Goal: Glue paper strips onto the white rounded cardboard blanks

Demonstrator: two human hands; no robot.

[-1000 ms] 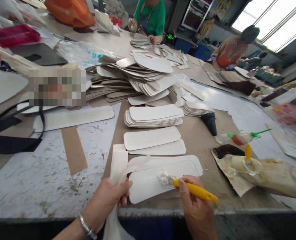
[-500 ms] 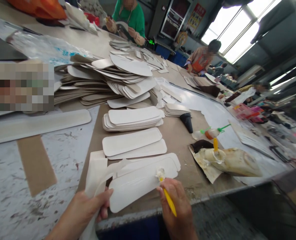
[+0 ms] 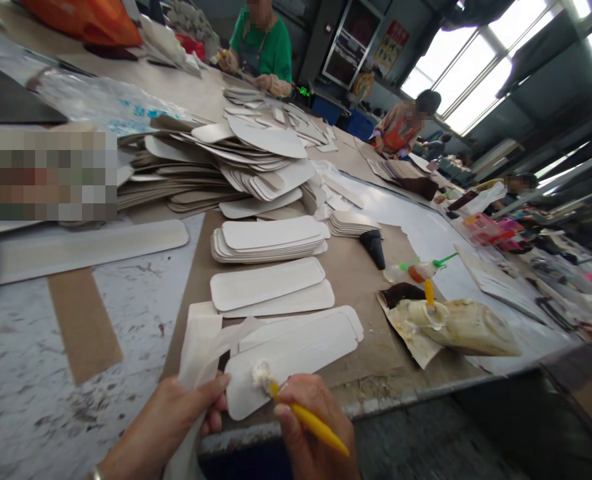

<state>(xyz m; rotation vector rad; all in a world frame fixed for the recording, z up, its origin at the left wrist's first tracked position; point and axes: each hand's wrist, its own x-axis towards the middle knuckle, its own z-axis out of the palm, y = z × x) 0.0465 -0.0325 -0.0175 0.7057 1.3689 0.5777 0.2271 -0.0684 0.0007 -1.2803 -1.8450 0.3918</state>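
Observation:
A yellow-handled brush is gripped in my right hand, its bristles caked with white paste. The bristles press on the left part of a white rounded panel, lying near the table's front edge. My left hand has its fingers closed on a long, pale, thin strip that runs down past the table edge. Its thumb tip is at the panel's left end. Beneath and behind this panel lies another white panel, partly covered.
Behind are two overlapping panels, a neat panel stack and a large loose pile. To the right lie a paste-smeared container with a yellow handle in it, small bottles and a black cone. Co-workers sit farther back.
My right hand has moved the brush left along the panel, from near its right end to its left part. My left hand stays at the panel's left end with the strip.

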